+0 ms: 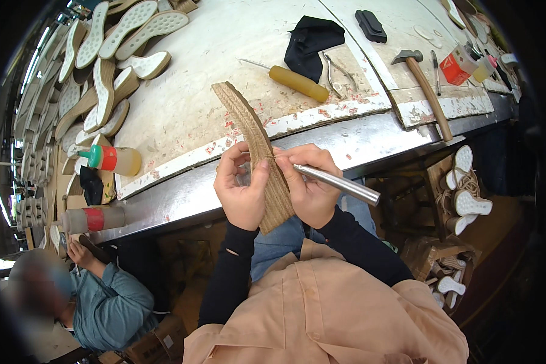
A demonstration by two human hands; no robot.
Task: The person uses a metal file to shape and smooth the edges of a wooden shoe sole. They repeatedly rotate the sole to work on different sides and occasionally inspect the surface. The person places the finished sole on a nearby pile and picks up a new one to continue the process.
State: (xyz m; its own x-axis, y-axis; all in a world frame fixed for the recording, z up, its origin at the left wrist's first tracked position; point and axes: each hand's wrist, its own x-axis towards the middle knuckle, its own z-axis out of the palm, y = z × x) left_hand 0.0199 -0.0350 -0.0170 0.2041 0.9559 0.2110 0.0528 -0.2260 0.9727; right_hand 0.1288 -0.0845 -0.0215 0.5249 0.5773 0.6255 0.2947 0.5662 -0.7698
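Between my hands is a long curved strip of tan braided rope, a wedge-sole covering point(253, 125), held over the table's front edge. My left hand point(241, 187) grips its left side, thumb pressed on the braid and fingers curled behind. My right hand point(309, 182) pinches at the strip's right edge, where a thin pale strand seems to run between the fingertips. A silver metal rod-shaped tool point(340, 184) is tucked in that same hand, pointing out to the right. What its tip touches is hidden by my fingers.
On the table point(194, 54) lie a yellow-handled awl point(298, 84), black cloth point(309, 45), pliers point(340, 76) and a hammer point(428, 91). Wedge soles point(103, 79) pile up at left, near a green-capped glue bottle point(112, 159). A co-worker point(112, 297) sits lower left; boxed soles point(449, 282) stand right.
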